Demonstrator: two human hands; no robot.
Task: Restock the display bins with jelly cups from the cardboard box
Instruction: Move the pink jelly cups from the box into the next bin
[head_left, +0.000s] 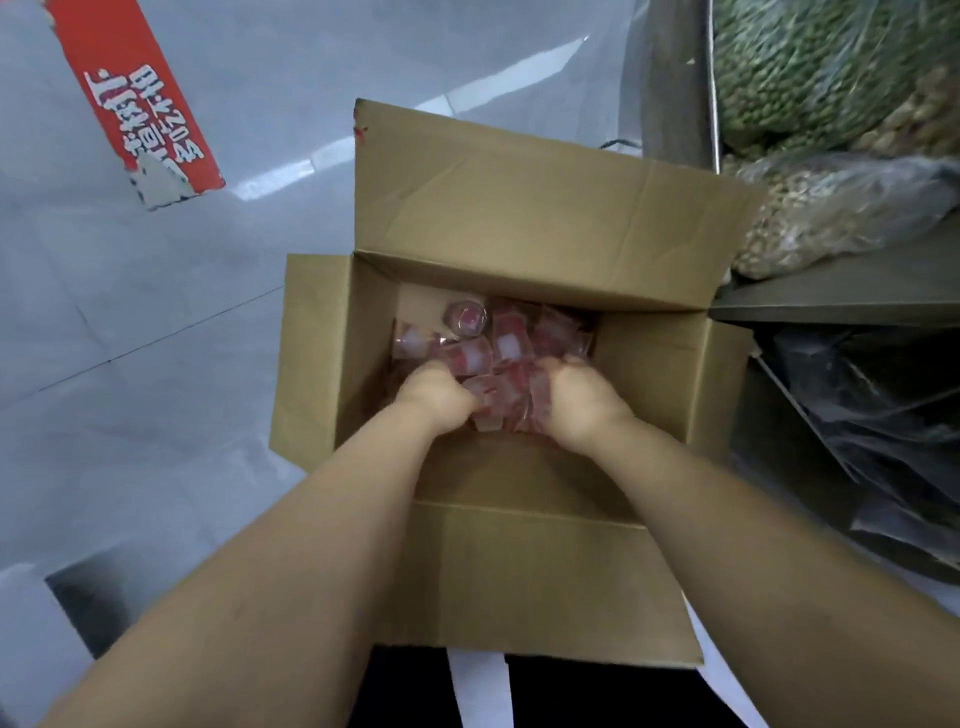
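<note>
My left hand (435, 393) curled round jelly cups (498, 400) | my right hand (571, 397) gripping the same heap | cups between and beyond both hands, low inside the cardboard box (519, 218) | red carton (150, 104) far left on the floor

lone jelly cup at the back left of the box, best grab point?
Come straight down from above: the cardboard box is deep and open only at the top. That jelly cup seems to lie with one round end up, apart from the pile both hands are scooping, so pinch across its round sides, probably easiest left to right.
</note>
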